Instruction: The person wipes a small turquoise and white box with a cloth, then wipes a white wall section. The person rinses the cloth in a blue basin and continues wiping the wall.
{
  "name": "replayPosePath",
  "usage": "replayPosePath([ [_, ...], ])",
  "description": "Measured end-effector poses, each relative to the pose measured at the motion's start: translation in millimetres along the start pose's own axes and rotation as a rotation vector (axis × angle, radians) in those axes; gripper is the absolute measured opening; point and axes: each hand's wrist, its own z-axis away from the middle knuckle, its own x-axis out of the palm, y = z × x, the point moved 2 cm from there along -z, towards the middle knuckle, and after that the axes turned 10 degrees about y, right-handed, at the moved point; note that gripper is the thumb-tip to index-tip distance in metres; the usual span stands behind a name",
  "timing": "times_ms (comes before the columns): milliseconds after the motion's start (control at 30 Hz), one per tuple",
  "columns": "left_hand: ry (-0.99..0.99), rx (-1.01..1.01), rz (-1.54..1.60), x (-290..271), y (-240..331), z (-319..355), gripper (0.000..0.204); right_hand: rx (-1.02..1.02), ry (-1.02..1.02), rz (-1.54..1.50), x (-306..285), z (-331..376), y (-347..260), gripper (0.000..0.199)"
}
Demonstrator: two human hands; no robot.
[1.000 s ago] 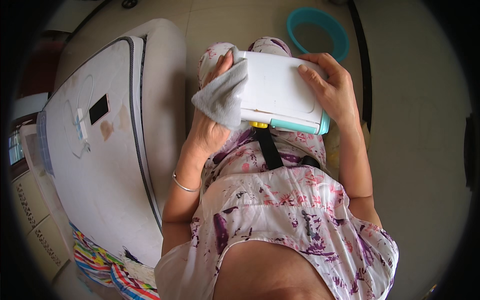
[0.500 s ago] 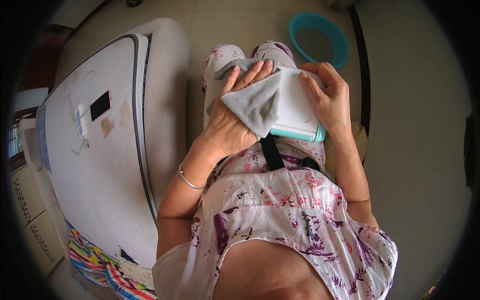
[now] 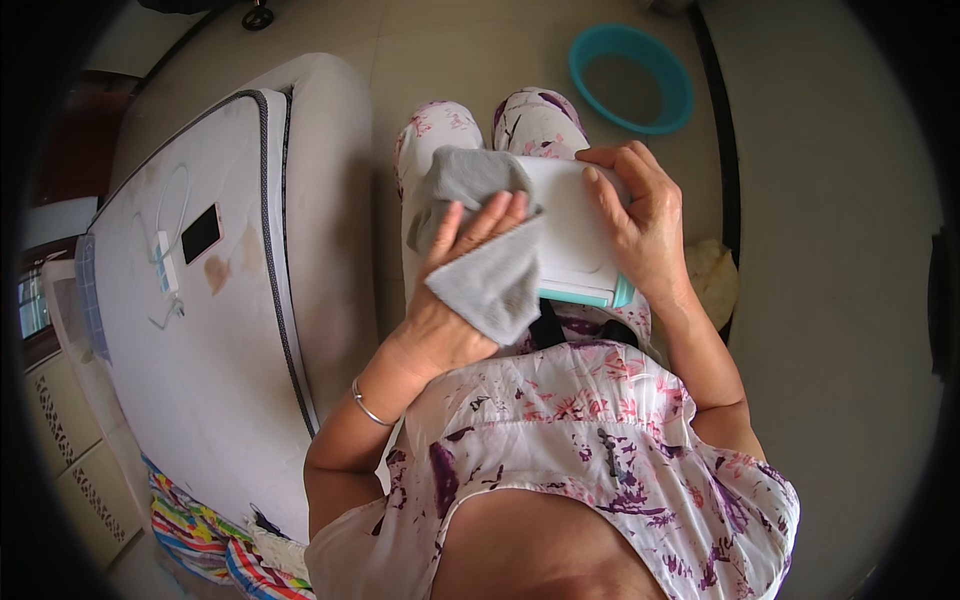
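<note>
A white box-shaped object (image 3: 563, 220) with a teal edge along its near side rests across my lap. My left hand (image 3: 432, 325) presses a grey cloth (image 3: 487, 280) against its left part, the fingers extended and slightly smeared by motion. One corner of the cloth folds over the back of that hand, and the rest bunches beyond the fingertips. My right hand (image 3: 645, 215) grips the right end of the box, thumb on top and fingers around the far corner. The box's underside and left end are hidden.
To my left is a white mattress (image 3: 230, 330) with a phone (image 3: 201, 233) and a white cable with a power strip (image 3: 164, 260) on it. A teal basin (image 3: 632, 80) stands on the floor ahead to the right. Striped colourful fabric (image 3: 190, 530) lies at the lower left.
My left hand and the cloth have shifted toward me and a little left. The box sits slightly nearer and further left, with my right hand still on its end.
</note>
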Motion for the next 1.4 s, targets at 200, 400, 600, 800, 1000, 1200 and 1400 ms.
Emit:
replayPosePath([
  [200,0.019,0.017,-0.124,0,0,-14,0.047,0.09,-0.024,-0.02,-3,2,-2,0.013],
  [400,0.124,-0.142,0.028,0,-45,-3,0.059,0.069,-0.022,0.008,-2,3,-2,0.015],
  [600,0.191,-0.341,0.32,9,-46,-24,0.102,0.088,-0.052,0.005,-6,5,-3,0.016],
  [800,0.108,-0.327,0.205,8,-38,-31,0.104,-0.023,0.006,0.047,-1,7,-3,0.015],
  [1000,0.124,-0.385,0.378,12,-65,-30,0.071,-0.054,0.027,0.034,5,6,-4,0.016],
  [1200,0.047,-0.28,0.159,9,-42,-28,0.098,-0.019,-0.027,0.032,1,3,-4,0.018],
  [1400,-0.025,-0.298,0.27,7,-36,-26,0.087,-0.085,0.0,0.042,2,10,-6,0.019],
])
